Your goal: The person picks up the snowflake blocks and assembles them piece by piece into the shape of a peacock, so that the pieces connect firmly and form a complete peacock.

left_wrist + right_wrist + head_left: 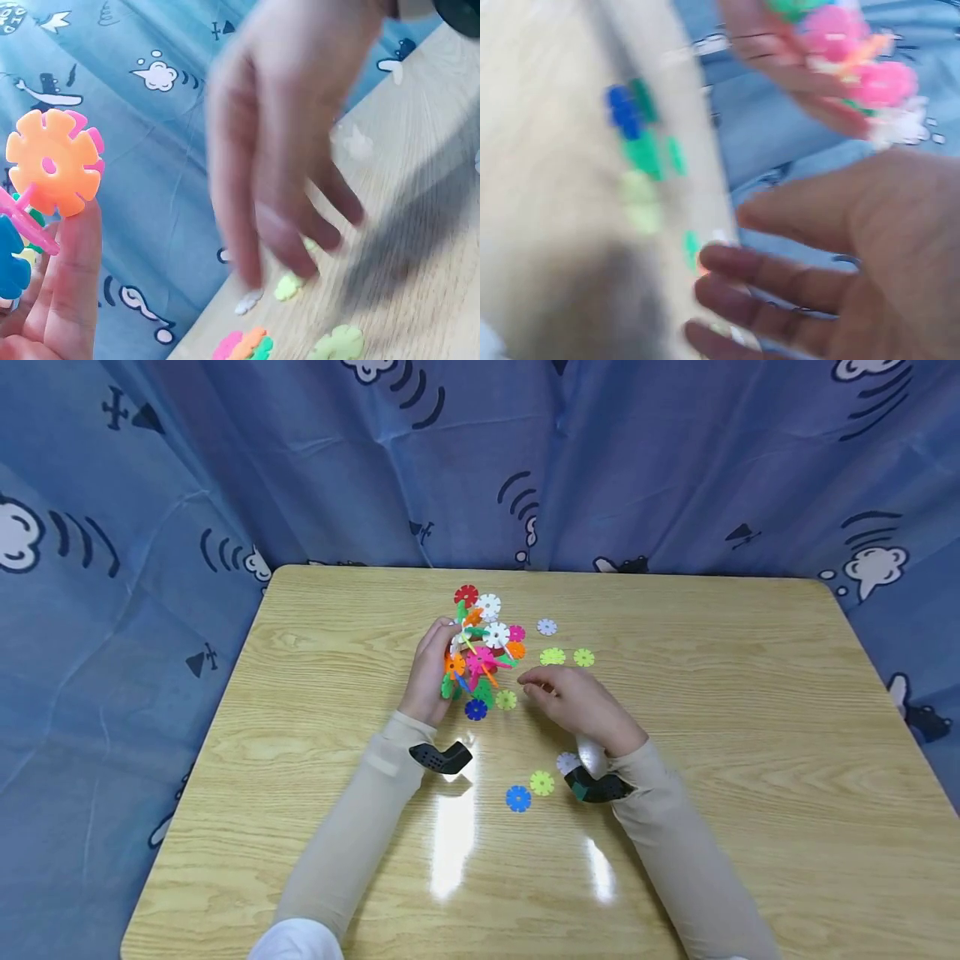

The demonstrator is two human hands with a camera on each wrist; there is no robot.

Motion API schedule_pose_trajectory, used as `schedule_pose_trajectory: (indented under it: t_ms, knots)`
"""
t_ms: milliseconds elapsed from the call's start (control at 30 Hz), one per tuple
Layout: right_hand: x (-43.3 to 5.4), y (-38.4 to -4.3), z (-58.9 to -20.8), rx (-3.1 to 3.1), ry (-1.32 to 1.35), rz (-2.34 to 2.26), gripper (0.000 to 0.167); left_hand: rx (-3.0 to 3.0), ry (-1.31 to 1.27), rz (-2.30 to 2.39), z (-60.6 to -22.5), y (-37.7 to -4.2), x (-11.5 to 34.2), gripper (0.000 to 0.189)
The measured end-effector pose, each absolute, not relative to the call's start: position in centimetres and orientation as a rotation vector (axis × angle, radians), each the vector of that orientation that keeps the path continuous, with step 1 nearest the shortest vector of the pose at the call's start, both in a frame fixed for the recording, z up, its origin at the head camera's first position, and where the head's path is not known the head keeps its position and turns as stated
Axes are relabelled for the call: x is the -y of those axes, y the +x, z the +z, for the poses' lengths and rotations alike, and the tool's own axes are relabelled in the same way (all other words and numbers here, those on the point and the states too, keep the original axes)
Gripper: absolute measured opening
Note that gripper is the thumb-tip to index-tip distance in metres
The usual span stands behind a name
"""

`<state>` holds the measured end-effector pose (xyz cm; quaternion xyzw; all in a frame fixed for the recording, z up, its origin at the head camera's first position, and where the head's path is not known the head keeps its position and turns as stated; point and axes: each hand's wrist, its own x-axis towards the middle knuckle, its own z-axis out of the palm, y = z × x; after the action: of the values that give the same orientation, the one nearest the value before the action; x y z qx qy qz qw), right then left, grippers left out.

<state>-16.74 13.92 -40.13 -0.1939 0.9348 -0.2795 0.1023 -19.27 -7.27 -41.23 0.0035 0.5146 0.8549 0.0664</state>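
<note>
My left hand point(426, 683) holds a cluster of interlocked notched plastic discs point(480, 658) in pink, orange, white, green and red. In the left wrist view, an orange disc point(56, 169) of the cluster stands by a finger of that hand. My right hand point(581, 702) is just right of the cluster, over the table. Loosely bent and apart, its fingers point(780, 307) have nothing between them in the right wrist view. Loose discs lie under and beside the cluster, among them a dark blue disc point(476, 709) and a yellow-green disc point(506, 699).
On the wooden table point(750, 693), yellow-green discs point(583, 657) and a pale lilac disc point(547, 627) lie beyond my right hand. Nearer me are a blue disc point(518, 798) and another yellow-green disc point(542, 782). A blue patterned curtain point(637, 460) borders the table's far and left sides.
</note>
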Motion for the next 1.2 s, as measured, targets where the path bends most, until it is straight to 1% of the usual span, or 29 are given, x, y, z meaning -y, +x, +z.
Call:
schedule_pose_trajectory:
  t_ms: [67,133,200,333,533,600,667,800,900,1033,1200]
  knots:
    - [-13.4,-16.7,-41.2,-2.724,-0.638,-0.668,0.042,-1.564,0.014,2.565,-41.2,-19.2,7.2,0.021]
    - [-12.9,-16.5,-42.1,-2.716,-0.652,-0.556,0.049,-1.616,0.018,2.544,-41.2,-19.2,7.2,0.021]
    - [-12.5,-16.2,-42.6,-2.731,-0.639,-0.489,0.048,-1.647,0.024,2.526,-41.2,-19.1,7.1,0.02]
    - [-12.1,-15.9,-42.8,-2.758,-0.595,-0.482,0.036,-1.706,0.047,2.495,-41.1,-19.1,7.0,0.019]
    - [-12.8,-16.6,-42.2,-2.694,-0.578,-0.734,0.018,-1.754,0.059,2.476,-41.1,-19.1,6.8,0.018]
    - [-13.2,-17.0,-41.7,-2.711,-0.52,-0.873,0.013,-1.763,0.059,2.476,-41.2,-19.1,6.8,0.018]
    - [-13.5,-17.1,-41.0,-2.747,-0.416,-1.027,0.013,-1.784,0.06,2.476,-41.3,-19.2,6.8,0.018]
    - [-13.9,-17.0,-39.7,-2.778,-0.264,-1.383,0.018,-1.841,0.058,2.466,-41.5,-19.2,6.8,0.019]
    - [-14.0,-16.8,-39.2,-2.793,-0.284,-1.499,0.02,-1.839,0.046,2.463,-41.5,-19.2,6.8,0.019]
    - [-13.9,-16.6,-39.0,-2.824,-0.344,-1.505,0.021,-1.819,0.035,2.452,-41.5,-19.1,6.8,0.018]
    - [-13.8,-16.5,-38.9,-2.845,-0.359,-1.499,0.019,-1.863,0.044,2.422,-41.6,-19.0,6.7,0.019]
